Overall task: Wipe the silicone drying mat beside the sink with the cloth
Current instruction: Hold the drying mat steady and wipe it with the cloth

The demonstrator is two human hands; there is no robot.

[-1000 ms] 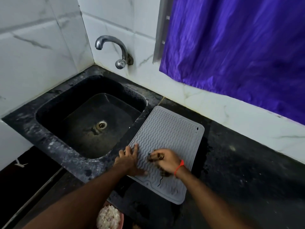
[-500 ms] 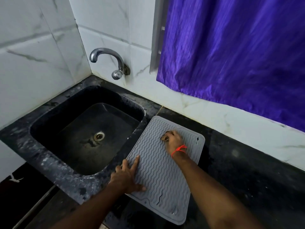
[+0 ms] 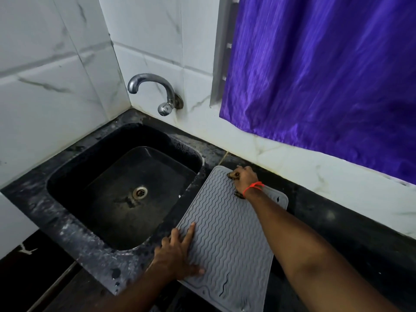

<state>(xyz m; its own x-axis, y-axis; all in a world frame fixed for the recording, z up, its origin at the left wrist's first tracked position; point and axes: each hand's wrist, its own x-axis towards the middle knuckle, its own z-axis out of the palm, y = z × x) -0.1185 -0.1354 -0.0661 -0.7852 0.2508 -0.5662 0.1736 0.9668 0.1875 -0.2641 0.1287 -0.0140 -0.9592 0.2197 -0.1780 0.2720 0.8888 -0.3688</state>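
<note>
While left hand (image 3: 177,255) pins mat (image 3: 227,233), right hand (image 3: 244,177) reached far corner.

We see two bare forearms, no sleeves in view. The right hand (image 3: 244,177) wears a thin orange-red thread (image 3: 254,186) (knotted at the wrist).

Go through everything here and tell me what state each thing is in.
Drying mat: flat on counter, beside sink.
Left hand: spread flat, pinning mat.
Right hand: closed on dark cloth, at mat's far corner.
Tap: no water running.
Sink: empty.
Curtain: hanging down.
</note>
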